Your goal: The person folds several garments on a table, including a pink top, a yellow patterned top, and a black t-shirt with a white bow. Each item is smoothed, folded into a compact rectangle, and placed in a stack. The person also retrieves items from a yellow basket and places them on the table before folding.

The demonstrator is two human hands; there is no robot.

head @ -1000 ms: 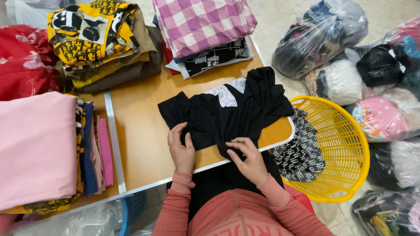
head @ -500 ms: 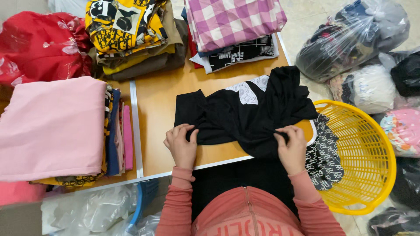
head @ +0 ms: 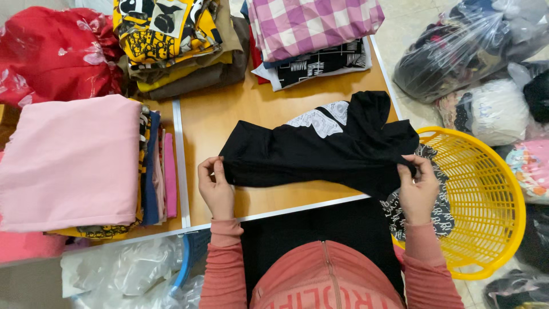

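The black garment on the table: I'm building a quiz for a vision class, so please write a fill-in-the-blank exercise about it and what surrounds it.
1. The left hand and right hand each pinch an end of the ____ garment.
2. The round basket to the right of the wooden table is ____ in colour.
3. The checked cloth topping the far pile is purple and ____.
4. The big folded cloth on the left stack is ____.

Missing words: black; yellow; white; pink
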